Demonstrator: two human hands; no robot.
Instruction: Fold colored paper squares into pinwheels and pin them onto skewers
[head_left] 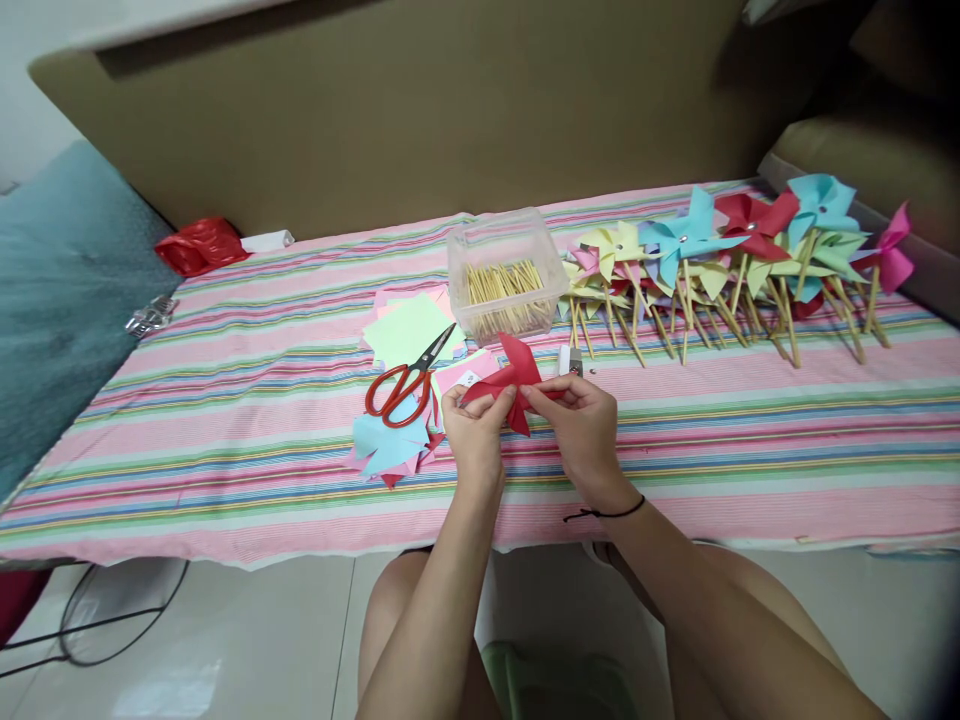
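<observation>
A red paper pinwheel [517, 352] is held above the striped cloth, its blades folded in toward the middle. My left hand [478, 425] grips it from the left, the thumb pressed near its centre. From the other side my right hand [581, 420] pinches it with thumb and forefinger. Just left of my hands lie red-handled scissors [411, 378], on top of coloured paper. Blue cut paper [390, 438] sits below them, and a pale green square sheet [409, 328] above. Beyond my right hand is a small grey and white object [570, 360] whose kind I cannot make out.
A clear plastic box [506, 228] holds many short wooden sticks [504, 283]. Several finished pinwheels [754, 225] on sticks lie to the right on the striped cloth [247, 400]. A red plastic bag [201, 247] is at the far left, near a blue cushion [67, 290].
</observation>
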